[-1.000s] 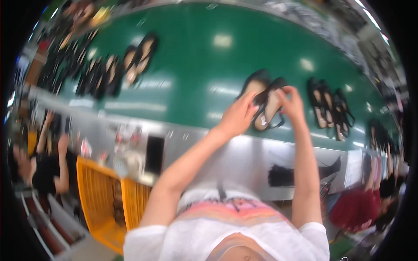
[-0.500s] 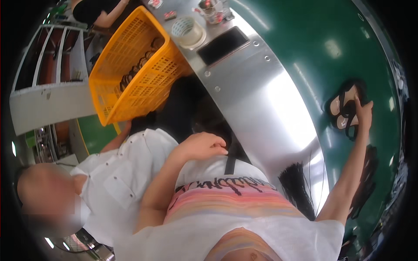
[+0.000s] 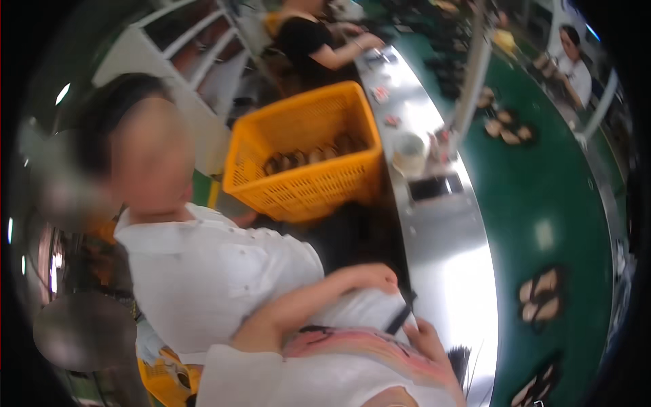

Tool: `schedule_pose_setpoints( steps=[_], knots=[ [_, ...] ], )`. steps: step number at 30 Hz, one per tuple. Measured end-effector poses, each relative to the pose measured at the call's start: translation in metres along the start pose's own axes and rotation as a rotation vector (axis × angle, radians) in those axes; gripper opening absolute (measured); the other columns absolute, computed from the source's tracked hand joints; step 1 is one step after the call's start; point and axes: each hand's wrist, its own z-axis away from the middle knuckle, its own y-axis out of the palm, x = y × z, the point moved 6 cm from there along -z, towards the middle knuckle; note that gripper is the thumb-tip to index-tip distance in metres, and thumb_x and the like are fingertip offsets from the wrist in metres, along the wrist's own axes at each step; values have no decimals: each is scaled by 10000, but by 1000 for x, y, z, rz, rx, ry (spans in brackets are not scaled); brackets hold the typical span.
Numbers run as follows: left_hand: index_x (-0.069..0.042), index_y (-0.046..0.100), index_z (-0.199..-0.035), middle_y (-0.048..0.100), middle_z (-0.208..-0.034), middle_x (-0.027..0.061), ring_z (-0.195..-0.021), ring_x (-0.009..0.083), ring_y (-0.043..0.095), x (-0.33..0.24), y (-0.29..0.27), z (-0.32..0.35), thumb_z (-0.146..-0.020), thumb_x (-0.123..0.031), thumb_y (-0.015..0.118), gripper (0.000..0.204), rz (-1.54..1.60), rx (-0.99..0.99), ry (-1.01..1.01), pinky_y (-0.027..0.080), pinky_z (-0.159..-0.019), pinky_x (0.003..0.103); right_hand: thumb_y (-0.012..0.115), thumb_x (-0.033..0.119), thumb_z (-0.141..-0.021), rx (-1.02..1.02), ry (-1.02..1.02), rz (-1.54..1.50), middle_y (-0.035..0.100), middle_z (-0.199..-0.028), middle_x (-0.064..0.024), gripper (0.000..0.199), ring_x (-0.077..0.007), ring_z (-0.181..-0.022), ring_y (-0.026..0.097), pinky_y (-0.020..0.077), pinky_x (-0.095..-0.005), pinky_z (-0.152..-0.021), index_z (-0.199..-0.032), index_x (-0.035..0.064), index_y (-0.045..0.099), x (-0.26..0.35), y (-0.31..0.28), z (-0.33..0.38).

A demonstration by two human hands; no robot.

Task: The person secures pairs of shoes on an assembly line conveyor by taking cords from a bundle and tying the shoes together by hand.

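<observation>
My left hand point(image 3: 377, 277) is in front of my body with its fingers curled in, and nothing shows in them. Close to my waist is my right hand point(image 3: 426, 339), its blurred fingers beside a dark strap point(image 3: 401, 319); whether they touch it is unclear. On the green surface to the right lies a pair of black sandals with pale insoles point(image 3: 540, 298), apart from both hands. More dark sandals point(image 3: 536, 388) are nearer to me, partly cut off by the rim.
A metal ledge point(image 3: 444, 244) carries a dark flat rectangular object point(image 3: 435, 188) and a roll of tape point(image 3: 410, 154). Left of it stands a yellow basket point(image 3: 305, 193) holding several brown items. A person in a white shirt point(image 3: 217, 264) is close at my left; others work farther off.
My right hand has let go of the sandals and drawn back to my waist. The view has swung, bringing the person at my left and the far workers further into the picture.
</observation>
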Motion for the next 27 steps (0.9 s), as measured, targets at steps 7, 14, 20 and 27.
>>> schedule_pose_setpoints(
  steps=[7, 14, 20, 27],
  knots=[
    [-42, 656, -970, 656, -856, 74, -792, 163, 589, 22, 18, -10, -711, -234, 695, 324, 3, 52, -128, 468, -681, 353, 647, 224, -740, -366, -37, 257, 626, -807, -204, 273, -319, -726, 607, 467, -360, -673, -892, 3, 596, 63, -11, 13],
    [-7, 633, -1048, 610, -1062, 220, -980, 353, 583, 84, 71, -28, -783, -303, 562, 404, -636, 320, -106, 457, -800, 467, 651, 197, -700, -392, -44, 574, 629, -824, -232, 215, -383, -818, 611, 479, -393, -739, -804, 11, 622, 140, 5, 15],
    [29, 652, -928, 636, -932, 222, -888, 363, 611, 143, 95, -52, -760, -336, 562, 411, -691, 202, 162, 471, -757, 453, 670, 345, -764, 244, -867, -9, 488, -1293, -190, 354, -395, -1247, 402, 373, -497, -977, -1022, 105, 638, 251, -19, 84],
    [-3, 680, -900, 646, -884, 203, -839, 344, 619, -15, 63, -16, -749, -287, 588, 335, -971, 387, 22, 473, -737, 422, 513, 332, -896, 579, -1465, 745, 509, -1212, -232, 405, -379, -1026, 495, 398, -428, -888, -1119, 3, 591, 243, 5, 156]
  ],
)
